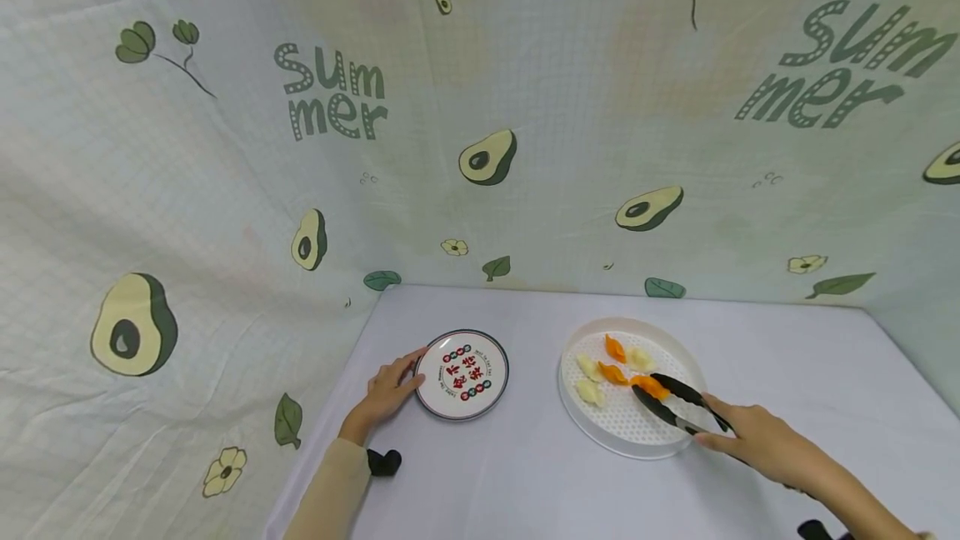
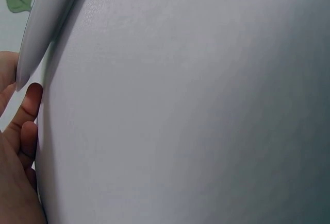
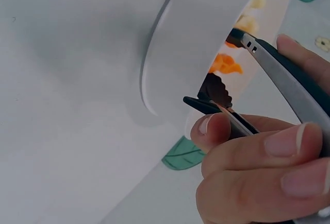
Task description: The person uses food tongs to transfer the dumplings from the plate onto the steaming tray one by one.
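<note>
Right hand (image 1: 757, 440) sits lowest in the head view, fingers curled round black tongs (image 1: 678, 402) whose tips clamp an orange dumpling (image 1: 649, 385) inside the white perforated tray (image 1: 600, 432). Left hand (image 1: 390, 390) rests beside the printed plate (image 1: 462, 374), straight fingers touching its rim.

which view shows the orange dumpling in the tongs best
The head view: the orange dumpling sits between the tips of the tongs over the white tray, in the right hand. The right wrist view shows only an orange scrap past the tray's rim. The left wrist view shows none of it.
</note>
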`<state>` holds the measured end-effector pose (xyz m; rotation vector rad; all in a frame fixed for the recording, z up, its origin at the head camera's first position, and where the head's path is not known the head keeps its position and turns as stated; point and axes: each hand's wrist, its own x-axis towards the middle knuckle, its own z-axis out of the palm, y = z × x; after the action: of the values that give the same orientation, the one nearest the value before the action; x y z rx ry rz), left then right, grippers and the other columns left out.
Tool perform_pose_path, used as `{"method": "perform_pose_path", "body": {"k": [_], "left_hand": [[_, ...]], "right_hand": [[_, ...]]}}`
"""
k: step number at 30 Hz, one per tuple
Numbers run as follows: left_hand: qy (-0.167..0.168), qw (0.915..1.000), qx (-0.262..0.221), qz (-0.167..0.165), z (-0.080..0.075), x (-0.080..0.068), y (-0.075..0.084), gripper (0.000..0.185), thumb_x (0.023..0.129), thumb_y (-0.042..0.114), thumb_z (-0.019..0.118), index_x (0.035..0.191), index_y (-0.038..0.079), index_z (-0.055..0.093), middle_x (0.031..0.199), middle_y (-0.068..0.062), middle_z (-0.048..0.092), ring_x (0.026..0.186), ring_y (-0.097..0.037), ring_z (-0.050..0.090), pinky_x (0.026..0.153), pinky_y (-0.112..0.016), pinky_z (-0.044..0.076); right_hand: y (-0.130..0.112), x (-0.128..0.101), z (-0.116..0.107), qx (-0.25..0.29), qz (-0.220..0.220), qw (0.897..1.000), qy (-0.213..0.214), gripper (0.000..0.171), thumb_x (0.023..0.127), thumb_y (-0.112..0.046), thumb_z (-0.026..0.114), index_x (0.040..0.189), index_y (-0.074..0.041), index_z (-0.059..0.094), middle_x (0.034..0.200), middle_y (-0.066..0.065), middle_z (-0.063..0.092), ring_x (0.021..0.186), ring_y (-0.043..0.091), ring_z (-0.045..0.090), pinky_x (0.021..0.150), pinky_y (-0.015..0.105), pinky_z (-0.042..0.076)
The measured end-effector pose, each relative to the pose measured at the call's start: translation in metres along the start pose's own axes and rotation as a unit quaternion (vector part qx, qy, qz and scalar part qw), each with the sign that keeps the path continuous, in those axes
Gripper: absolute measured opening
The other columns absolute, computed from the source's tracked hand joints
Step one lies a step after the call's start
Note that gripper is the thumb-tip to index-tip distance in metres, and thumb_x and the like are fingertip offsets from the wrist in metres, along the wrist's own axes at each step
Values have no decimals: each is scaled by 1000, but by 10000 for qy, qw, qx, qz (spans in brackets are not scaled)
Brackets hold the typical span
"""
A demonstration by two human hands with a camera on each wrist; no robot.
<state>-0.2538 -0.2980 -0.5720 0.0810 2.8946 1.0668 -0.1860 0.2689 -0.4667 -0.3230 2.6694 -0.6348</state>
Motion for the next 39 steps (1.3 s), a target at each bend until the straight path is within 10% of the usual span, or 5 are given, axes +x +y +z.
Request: {"method": "perform_pose_path", "body": {"k": [9, 20, 27, 39], "left_hand": [[-4, 10000, -4, 58, 0, 0, 3, 52, 100, 37, 59, 149, 25, 48, 137, -9, 55, 115, -30, 43, 100, -63, 20], [-22, 10000, -12, 24, 2, 1, 4, 51, 100, 36, 59, 148, 24, 49, 140, -11, 54, 115, -31, 43, 98, -63, 21], [11, 10000, -11, 57, 4, 2, 4, 51, 100, 33, 59, 148, 23, 49, 138, -12, 54, 112, -30, 44, 98, -62, 21], [34, 10000, 13, 51, 3, 0, 4, 50, 100, 34, 59, 148, 23, 49, 142, -12, 53, 114, -32, 44, 98, -63, 22]], "right_hand": [[-3, -10, -8, -96, 97, 9998, 125, 88, 93, -51, 63, 143, 17, 37, 123, 45, 51, 110, 59, 53, 78, 63, 49], [13, -29, -24, 192, -223, 9920, 1226, 81, 102, -42, 56, 150, 14, 22, 114, 40, 56, 74, 27, 57, 56, 44, 49], [39, -30, -24, 274, -59, 9801, 1963, 83, 104, -41, 50, 155, 7, 8, 136, 50, 31, 111, 69, 42, 80, 71, 40], [86, -21, -4, 281, 470, 9832, 1742, 88, 105, -46, 44, 148, 17, 0, 121, 52, 43, 110, 69, 41, 79, 72, 38]]}}
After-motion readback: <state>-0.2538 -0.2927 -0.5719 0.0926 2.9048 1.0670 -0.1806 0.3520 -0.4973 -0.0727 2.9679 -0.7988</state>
